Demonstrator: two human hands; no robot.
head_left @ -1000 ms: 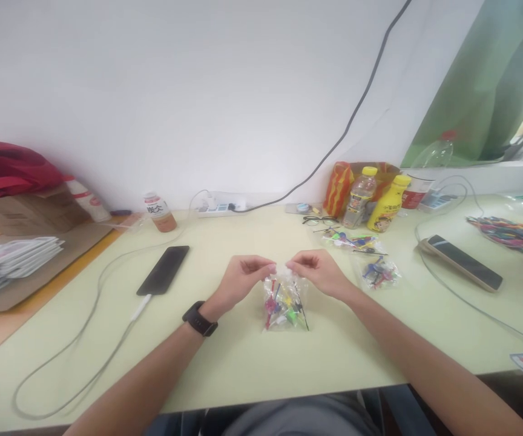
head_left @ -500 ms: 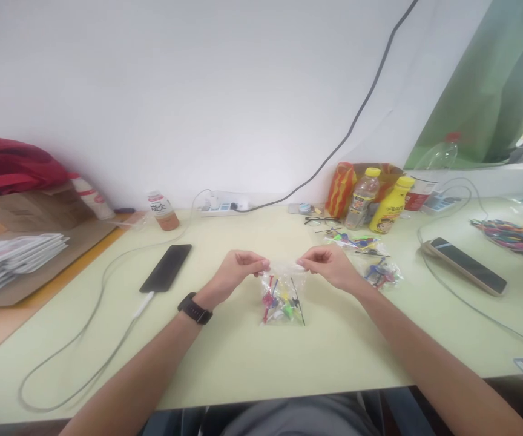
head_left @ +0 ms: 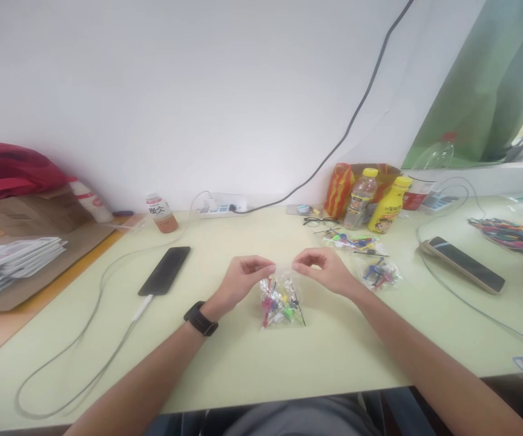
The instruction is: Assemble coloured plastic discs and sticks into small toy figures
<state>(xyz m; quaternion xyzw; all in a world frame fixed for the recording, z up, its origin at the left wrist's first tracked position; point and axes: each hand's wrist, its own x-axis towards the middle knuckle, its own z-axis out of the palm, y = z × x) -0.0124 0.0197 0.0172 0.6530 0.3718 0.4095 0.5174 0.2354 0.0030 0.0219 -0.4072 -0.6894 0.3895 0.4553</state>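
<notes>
A clear plastic bag (head_left: 282, 303) with small coloured plastic pieces in it, pink, green, yellow, blue and black, is in front of me over the pale table. My left hand (head_left: 249, 275) pinches the top left edge of this bag between thumb and forefinger. At the top right edge, my right hand (head_left: 320, 269) holds it in the same kind of pinch. The bag's mouth runs between the two hands, and its see-through film is hard to make out there. Just beyond my right wrist lies a similar filled bag (head_left: 381, 274).
More bagged pieces (head_left: 356, 241) lie behind it, near glasses (head_left: 320, 221) and two yellow-capped bottles (head_left: 361, 197). A black phone (head_left: 164, 270) with a cable (head_left: 102, 290) is on the left. Another phone (head_left: 465, 264) and a colourful bundle (head_left: 511, 235) are on the right.
My hands have come closer together along the bag's top edge, the left one moving right and the right one slightly left. The bag stays in nearly the same place.
</notes>
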